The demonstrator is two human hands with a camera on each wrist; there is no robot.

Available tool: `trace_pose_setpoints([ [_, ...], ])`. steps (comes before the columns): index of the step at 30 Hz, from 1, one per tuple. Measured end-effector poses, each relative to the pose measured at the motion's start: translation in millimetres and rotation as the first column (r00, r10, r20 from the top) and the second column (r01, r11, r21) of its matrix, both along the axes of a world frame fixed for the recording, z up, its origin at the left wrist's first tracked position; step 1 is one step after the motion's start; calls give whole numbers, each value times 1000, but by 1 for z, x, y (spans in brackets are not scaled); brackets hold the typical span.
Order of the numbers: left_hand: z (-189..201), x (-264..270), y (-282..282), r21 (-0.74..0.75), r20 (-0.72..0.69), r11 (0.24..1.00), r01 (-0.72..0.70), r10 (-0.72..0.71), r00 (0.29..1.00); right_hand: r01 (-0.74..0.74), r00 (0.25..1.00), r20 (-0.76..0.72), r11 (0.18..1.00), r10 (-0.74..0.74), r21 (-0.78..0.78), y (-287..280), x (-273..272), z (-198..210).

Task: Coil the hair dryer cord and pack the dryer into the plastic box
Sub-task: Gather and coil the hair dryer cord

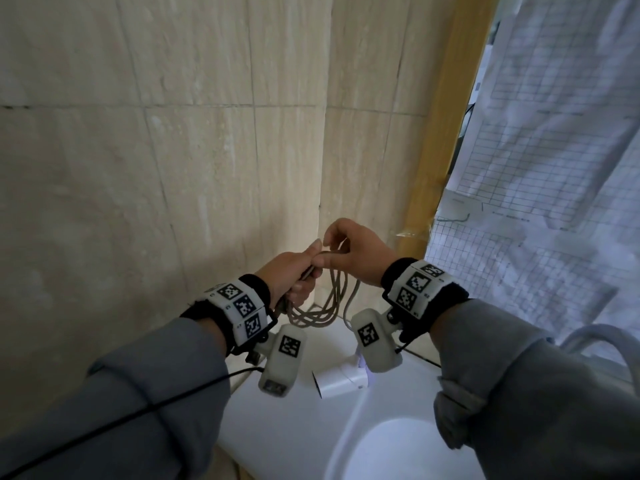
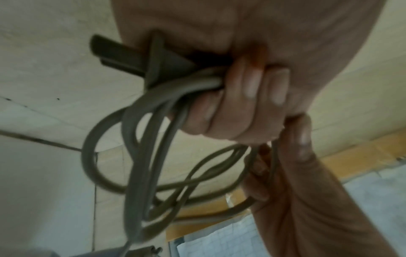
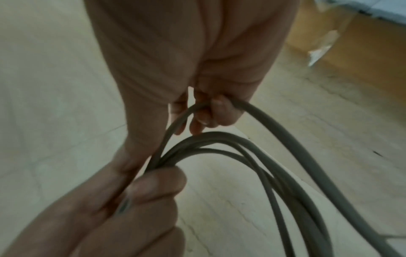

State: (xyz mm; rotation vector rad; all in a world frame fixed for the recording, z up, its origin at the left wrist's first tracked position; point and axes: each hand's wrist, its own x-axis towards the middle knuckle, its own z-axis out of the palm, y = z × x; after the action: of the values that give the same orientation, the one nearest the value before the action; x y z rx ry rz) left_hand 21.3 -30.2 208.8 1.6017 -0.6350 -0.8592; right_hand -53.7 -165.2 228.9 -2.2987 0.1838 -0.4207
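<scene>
Both hands are raised in front of the tiled wall, close together, with the grey cord (image 1: 323, 303) between them. My left hand (image 1: 300, 271) grips several hanging loops of it together with the dark plug (image 2: 134, 57); its fingers (image 2: 243, 97) are curled round the bundle. Just to its right, my right hand (image 1: 334, 245) pinches a single strand at the top of the coil, as the right wrist view shows (image 3: 208, 111). One strand drops to the white hair dryer (image 1: 341, 380), which lies on the counter below. No plastic box is in view.
A white counter (image 1: 277, 431) with a round sink basin (image 1: 401, 448) lies under my hands. Beige wall tiles (image 1: 173, 168) stand straight ahead, a wooden frame (image 1: 446, 133) and a gridded plastic curtain (image 1: 554, 168) to the right. A grey curved object (image 1: 609, 341) shows at the right edge.
</scene>
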Motion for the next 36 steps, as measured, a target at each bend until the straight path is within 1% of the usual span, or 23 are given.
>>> trace_pose_setpoints([
  [2,2,2,5,-8,-18,999,49,-49,999,-32,999,-33,997,34,68,-5,-2,-3],
  [3,2,4,8,-23,-19,997,67,-67,998,-57,995,-78,994,65,93,-7,-3,-5],
  [5,3,8,12,-68,-22,995,74,-75,997,-81,980,-171,989,102,125,-10,-4,-13],
  [6,3,9,13,-94,-35,994,63,-66,997,-70,975,-199,988,96,135,-11,-3,-18],
  [8,4,11,13,-143,-84,989,29,-41,996,-31,976,-209,986,65,164,-13,-2,-33],
  [12,5,12,10,-206,-176,978,-26,-10,984,26,980,-192,929,49,369,-13,-3,-62],
  [15,2,17,12,-252,-240,965,-73,11,971,42,977,-205,902,52,429,-16,-4,-79],
  [17,1,23,14,-301,-303,946,-120,25,953,55,973,-228,910,44,412,-21,-5,-88],
  [19,2,29,15,-351,-367,921,-172,34,930,63,965,-259,933,33,355,-23,-7,-94],
  [21,5,33,15,-380,-402,902,-206,39,915,56,961,-276,949,34,310,-23,-7,-97],
  [22,6,35,15,-391,-410,894,-220,45,911,51,958,-286,964,28,263,-22,-6,-98],
  [24,10,37,15,-410,-409,883,-228,45,911,64,954,-297,997,-47,50,-20,-3,-103],
  [25,13,39,16,-417,-407,880,-228,44,913,87,952,-290,994,-101,-61,-19,-4,-103],
  [26,15,40,16,-424,-403,875,-233,48,914,122,951,-268,985,-152,-125,-18,-6,-102],
  [27,17,41,16,-432,-398,868,-244,59,915,154,956,-232,980,-179,-125,-17,-7,-99],
  [31,25,41,16,-440,-343,841,-316,168,924,175,982,-88,980,-167,92,-13,-8,-85],
  [33,25,39,14,-442,-316,825,-352,224,922,203,979,-21,961,-203,186,-10,-4,-76],
  [35,25,39,11,-454,-298,806,-379,264,917,220,975,-12,953,-222,206,-9,-1,-69],
  [36,24,39,10,-454,-277,803,-386,284,918,222,975,-30,961,-220,163,-7,0,-65],
])
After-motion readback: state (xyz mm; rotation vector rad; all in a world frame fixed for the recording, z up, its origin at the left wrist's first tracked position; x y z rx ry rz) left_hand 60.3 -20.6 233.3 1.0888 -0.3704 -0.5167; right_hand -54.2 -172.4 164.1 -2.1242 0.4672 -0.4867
